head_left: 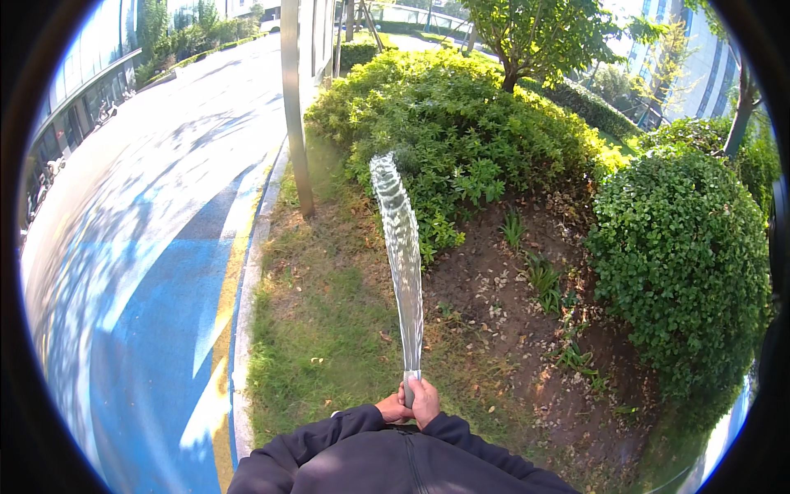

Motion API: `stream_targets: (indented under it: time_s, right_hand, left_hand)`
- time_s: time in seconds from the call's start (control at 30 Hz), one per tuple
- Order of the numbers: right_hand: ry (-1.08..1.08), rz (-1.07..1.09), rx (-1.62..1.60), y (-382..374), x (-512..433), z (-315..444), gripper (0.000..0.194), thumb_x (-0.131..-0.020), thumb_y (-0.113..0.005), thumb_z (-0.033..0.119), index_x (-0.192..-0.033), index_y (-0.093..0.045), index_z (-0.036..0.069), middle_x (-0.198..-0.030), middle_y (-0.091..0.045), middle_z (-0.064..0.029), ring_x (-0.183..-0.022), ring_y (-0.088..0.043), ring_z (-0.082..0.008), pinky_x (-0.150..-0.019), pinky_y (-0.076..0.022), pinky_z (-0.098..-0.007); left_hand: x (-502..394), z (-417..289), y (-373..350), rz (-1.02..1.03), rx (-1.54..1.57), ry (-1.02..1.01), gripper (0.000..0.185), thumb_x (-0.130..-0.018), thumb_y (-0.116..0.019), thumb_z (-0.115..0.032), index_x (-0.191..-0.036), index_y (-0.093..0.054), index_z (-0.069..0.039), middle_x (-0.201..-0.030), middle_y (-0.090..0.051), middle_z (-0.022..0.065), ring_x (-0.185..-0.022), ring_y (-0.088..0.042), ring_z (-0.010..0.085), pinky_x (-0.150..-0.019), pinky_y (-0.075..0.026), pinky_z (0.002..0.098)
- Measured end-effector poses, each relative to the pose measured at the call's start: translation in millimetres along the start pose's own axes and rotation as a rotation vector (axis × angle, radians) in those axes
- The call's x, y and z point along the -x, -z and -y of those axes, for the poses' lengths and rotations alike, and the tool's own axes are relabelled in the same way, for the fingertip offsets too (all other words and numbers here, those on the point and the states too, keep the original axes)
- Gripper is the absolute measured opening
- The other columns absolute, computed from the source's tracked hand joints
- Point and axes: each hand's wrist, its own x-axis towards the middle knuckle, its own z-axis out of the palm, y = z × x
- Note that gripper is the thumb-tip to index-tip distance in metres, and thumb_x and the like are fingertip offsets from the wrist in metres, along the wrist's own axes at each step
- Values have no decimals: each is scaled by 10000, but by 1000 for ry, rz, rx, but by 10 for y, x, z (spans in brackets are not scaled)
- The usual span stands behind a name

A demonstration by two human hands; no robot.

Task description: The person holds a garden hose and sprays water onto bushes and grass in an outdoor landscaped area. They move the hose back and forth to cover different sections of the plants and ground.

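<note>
A grey hose end (pixel 410 390) points away from my body, held close in front of my dark jacket. My left hand (pixel 392 409) wraps it from the left and below. Around its right side closes my right hand (pixel 425 402), with the thumb along the top. Out of the hose pours a thick stream of water (pixel 404 278), which arcs forward and slightly left. Its far end shows in front of a broad green shrub (pixel 450 129); where it lands I cannot tell. Most of the hose behind my hands is hidden.
A metal post (pixel 297 123) stands in the grass (pixel 321 346) ahead left. Along the left, a pale kerb (pixel 252 315) borders blue pavement (pixel 160 333). A rounded bush (pixel 685 278) rises at right beside bare soil (pixel 494 333) with small plants. Further back grows a tree (pixel 510 68).
</note>
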Motion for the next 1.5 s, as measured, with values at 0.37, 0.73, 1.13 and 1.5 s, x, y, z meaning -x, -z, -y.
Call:
stream_targets:
  time_s: [0.37,0.73,1.13,1.5]
  right_hand:
    - [-71,-82,-9,-288,40,-121,274,-970,-468,267,-879,-547,21,-709,-565,-38,-602,-526,-110,-583,-448,-248]
    - [-6,-198,101,-952,112,-518,263,-962,-464,228,-845,-555,11,-663,-556,-35,-589,-517,-100,-571,-414,-234]
    - [-37,-108,131,-1331,-103,-577,269,-963,-464,234,-844,-554,11,-661,-555,-35,-576,-505,-97,-556,-413,-239]
    - [-86,-6,106,-1479,-232,-705,269,-962,-457,235,-813,-536,25,-631,-532,-30,-540,-479,-108,-535,-404,-251]
  left_hand:
    - [-147,469,281,132,54,-8,422,-714,-757,-59,-1080,-546,-40,-915,-632,50,-865,-577,142,-759,-458,277]
    - [398,463,675,199,23,-50,301,-683,-761,-50,-959,-640,-43,-905,-650,53,-885,-592,159,-804,-473,294]
    - [584,418,1131,120,-141,-83,265,-710,-766,-143,-921,-644,-38,-841,-657,50,-829,-593,148,-763,-477,294]
    - [822,372,1375,138,-128,-65,308,-753,-725,-133,-1030,-638,-29,-962,-672,69,-929,-596,156,-849,-458,301]
